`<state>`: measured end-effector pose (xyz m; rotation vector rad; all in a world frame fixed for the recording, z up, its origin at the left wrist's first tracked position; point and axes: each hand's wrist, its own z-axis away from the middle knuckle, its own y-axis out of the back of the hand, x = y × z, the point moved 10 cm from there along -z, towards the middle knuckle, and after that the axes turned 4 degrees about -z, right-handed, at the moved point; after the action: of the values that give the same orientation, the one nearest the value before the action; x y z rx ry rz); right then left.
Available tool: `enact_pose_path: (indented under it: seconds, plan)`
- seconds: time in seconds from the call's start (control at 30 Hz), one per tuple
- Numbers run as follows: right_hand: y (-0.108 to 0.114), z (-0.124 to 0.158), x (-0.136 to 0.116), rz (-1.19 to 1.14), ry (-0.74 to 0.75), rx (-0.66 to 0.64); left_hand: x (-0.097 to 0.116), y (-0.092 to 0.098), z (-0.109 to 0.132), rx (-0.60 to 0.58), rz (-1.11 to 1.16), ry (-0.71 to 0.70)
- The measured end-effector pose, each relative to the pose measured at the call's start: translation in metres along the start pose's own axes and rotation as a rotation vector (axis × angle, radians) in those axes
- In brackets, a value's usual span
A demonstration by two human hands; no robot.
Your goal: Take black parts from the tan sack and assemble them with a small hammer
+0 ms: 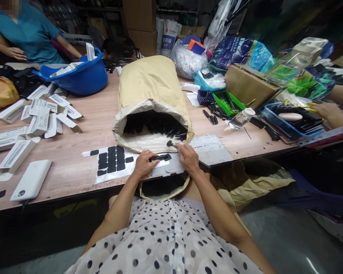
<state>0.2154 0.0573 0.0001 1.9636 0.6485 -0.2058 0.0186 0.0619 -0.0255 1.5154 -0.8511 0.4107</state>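
My left hand (144, 163) and my right hand (188, 158) rest at the table's front edge, both closed on a slim black tool (163, 156) with a round head, lying on a grey sheet (174, 167). The left fingers pinch its near end; the right fingers grip its far end. Just left lies a white sheet of black stickers (112, 160). Right behind the hands a tan sack (150, 95) lies open on its side, with several black tools inside.
White flat boxes (40, 118) and a white power bank (31, 180) lie at the left. A blue basin (80, 78) stands far left beside another person's sleeve. A plastic bottle (241, 118), green tray (227, 102) and a co-worker's hand (327, 110) are at right.
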Motion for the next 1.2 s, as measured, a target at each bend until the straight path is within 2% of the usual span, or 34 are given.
enact_pose_path:
  seconds: [0.1, 0.2, 0.33, 0.43, 0.53, 0.73, 0.93, 1.1, 1.2]
  plan:
    - [0.009, 0.009, -0.019, -0.145, 0.022, 0.016, -0.001, 0.0, 0.001, 0.0, 0.01, -0.016]
    - [0.01, 0.017, -0.042, -0.222, 0.075, -0.034, -0.001, 0.0, 0.001, 0.006, 0.008, -0.02]
    - [0.012, 0.025, -0.064, -0.197, 0.154, -0.063, 0.001, -0.002, 0.001, -0.009, 0.001, -0.027]
    - [0.013, 0.029, -0.071, -0.132, 0.2, -0.055, 0.001, -0.003, 0.0, -0.018, -0.003, -0.027]
    - [0.014, 0.031, -0.067, -0.08, 0.182, -0.052, 0.0, -0.003, -0.001, -0.009, -0.002, -0.02]
    - [0.024, 0.03, -0.054, -0.117, 0.099, -0.006, -0.001, -0.002, 0.0, 0.008, 0.004, -0.017]
    - [0.017, 0.034, -0.047, -0.052, 0.106, -0.059, 0.001, -0.001, 0.0, 0.016, 0.007, -0.012]
    - [0.022, 0.015, -0.026, -0.018, 0.048, 0.023, 0.006, 0.001, 0.001, 0.007, -0.032, -0.004]
    - [0.016, -0.001, -0.01, 0.03, 0.042, 0.025, 0.009, 0.002, 0.001, 0.002, -0.069, -0.008]
